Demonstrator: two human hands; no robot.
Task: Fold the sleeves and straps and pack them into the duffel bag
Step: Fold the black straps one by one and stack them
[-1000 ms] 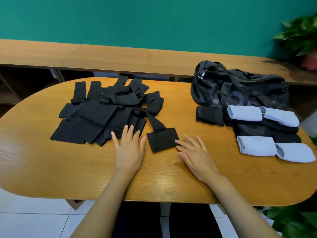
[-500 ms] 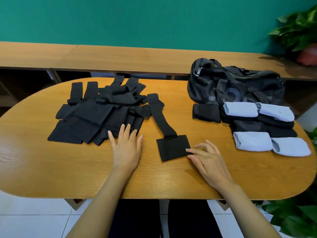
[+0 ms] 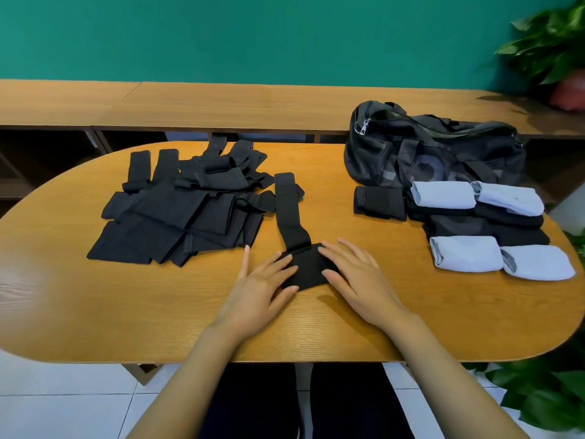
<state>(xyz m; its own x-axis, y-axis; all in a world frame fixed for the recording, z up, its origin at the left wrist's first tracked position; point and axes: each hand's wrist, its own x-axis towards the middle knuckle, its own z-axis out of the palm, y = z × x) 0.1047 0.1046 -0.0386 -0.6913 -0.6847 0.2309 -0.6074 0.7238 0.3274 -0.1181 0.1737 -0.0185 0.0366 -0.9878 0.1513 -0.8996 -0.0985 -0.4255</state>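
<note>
At the near middle of the bench [image 3: 95, 312], the left hand [image 3: 259, 283] and right hand [image 3: 357, 277] lie flat with fingers straight. Neither grips anything; both press on the wide end of a black strap [image 3: 308, 267] from either side. The strap's narrow tail runs away from the person, its far end just beside the unfolded pile.

This looks like the start of folding one strap: it is laid out and held flat, with no fold made yet. The next move probably calls for one hand to pin the wide end while the other brings the long tail back over it, edges kept in line so the bundle stays compact.

To the left sits the heap of unfolded black sleeves and straps [image 3: 177, 217], a good many left to do. To the right, in front of the black duffel bag [image 3: 427, 153], folded pieces wait: a black folded strap [image 3: 378, 202], pale blue rolled sleeves [image 3: 443, 194] and dark folded sleeves [image 3: 487, 229] between them. Whether the bag's zip is open cannot be told, and the folded stack crowds its near side. A potted plant [image 3: 550, 42] stands at the far right.
</note>
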